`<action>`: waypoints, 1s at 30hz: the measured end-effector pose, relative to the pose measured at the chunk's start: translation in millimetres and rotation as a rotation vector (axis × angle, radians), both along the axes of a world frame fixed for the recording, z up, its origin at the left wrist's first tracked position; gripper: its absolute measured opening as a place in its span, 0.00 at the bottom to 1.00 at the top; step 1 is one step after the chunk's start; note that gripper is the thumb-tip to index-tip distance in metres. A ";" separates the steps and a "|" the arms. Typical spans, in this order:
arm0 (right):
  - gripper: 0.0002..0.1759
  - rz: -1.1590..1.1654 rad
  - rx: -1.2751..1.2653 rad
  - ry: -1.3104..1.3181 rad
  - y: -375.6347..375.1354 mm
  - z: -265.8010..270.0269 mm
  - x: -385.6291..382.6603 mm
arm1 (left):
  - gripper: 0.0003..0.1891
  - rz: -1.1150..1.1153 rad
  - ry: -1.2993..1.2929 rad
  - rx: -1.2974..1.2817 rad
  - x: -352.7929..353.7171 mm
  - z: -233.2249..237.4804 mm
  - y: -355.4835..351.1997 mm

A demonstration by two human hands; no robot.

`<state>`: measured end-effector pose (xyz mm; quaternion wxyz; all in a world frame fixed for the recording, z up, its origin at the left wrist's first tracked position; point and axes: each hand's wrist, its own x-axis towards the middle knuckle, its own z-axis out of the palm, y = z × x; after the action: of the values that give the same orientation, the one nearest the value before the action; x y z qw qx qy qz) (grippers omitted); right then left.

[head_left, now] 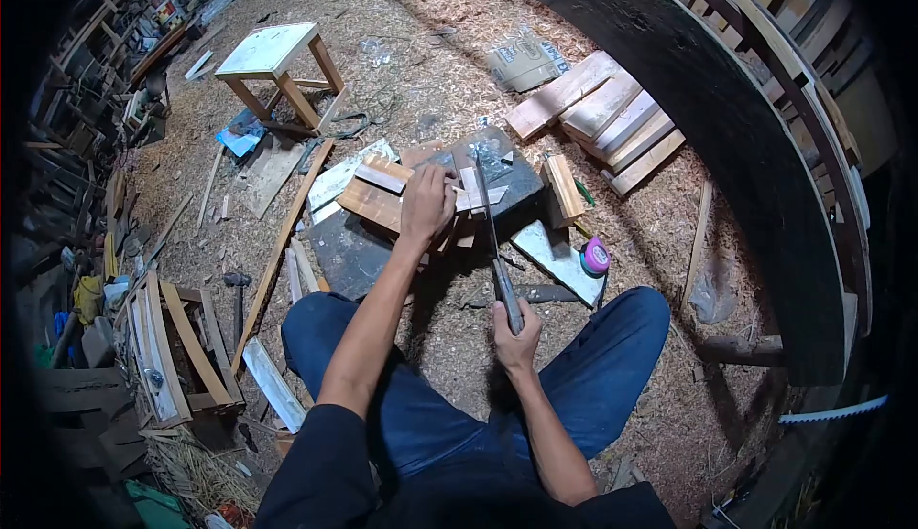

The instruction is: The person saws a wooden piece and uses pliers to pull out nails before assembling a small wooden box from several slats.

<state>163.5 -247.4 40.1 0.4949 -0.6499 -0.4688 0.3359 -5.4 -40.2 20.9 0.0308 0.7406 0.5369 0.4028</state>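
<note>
My right hand (517, 333) is wrapped round the handle of a handsaw (494, 247), whose narrow blade points away from me. The blade lies across a light wood strip (469, 198) on a low dark work block (521, 185). My left hand (428, 206) presses down on the wood just left of the blade, its fingers bent over the pieces. Beside that hand are a brown board (368, 206) and a small wood block (381, 178). What lies under my left palm is hidden.
A pink tape measure (595, 258) rests by a white board (555, 259). Planks (612, 113) are stacked at the upper right, below a big dark curved beam (708, 80). A small stool (273, 51) stands at the upper left, and a hammer (237, 280) lies left of my legs.
</note>
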 end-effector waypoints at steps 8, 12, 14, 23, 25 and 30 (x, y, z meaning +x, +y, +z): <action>0.17 -0.001 0.050 -0.023 5.8 7.0 -4.8 | 0.14 -0.215 0.110 -0.158 -7.1 9.3 -27.9; 0.17 0.019 0.065 -0.033 3.3 7.3 -4.0 | 0.13 -0.249 0.070 -0.209 -12.0 8.8 -20.6; 0.16 0.017 0.053 -0.022 1.3 13.9 -4.0 | 0.12 -0.243 0.111 -0.221 -14.3 3.9 -16.3; 0.16 0.023 0.008 0.022 -0.8 4.7 -7.6 | 0.12 -0.161 0.141 -0.163 -5.1 15.5 -32.3; 0.16 0.013 -0.015 0.042 -2.1 6.8 -8.1 | 0.12 -0.156 0.147 -0.194 -6.9 15.8 -32.5; 0.17 0.048 0.025 -0.002 -4.0 10.8 -8.2 | 0.09 -0.109 0.159 -0.177 -14.1 12.8 -28.0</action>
<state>155.2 -251.4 50.9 0.4941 -0.6327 -0.4891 0.3412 -19.5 -68.2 33.8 0.0752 0.7928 0.5300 0.2915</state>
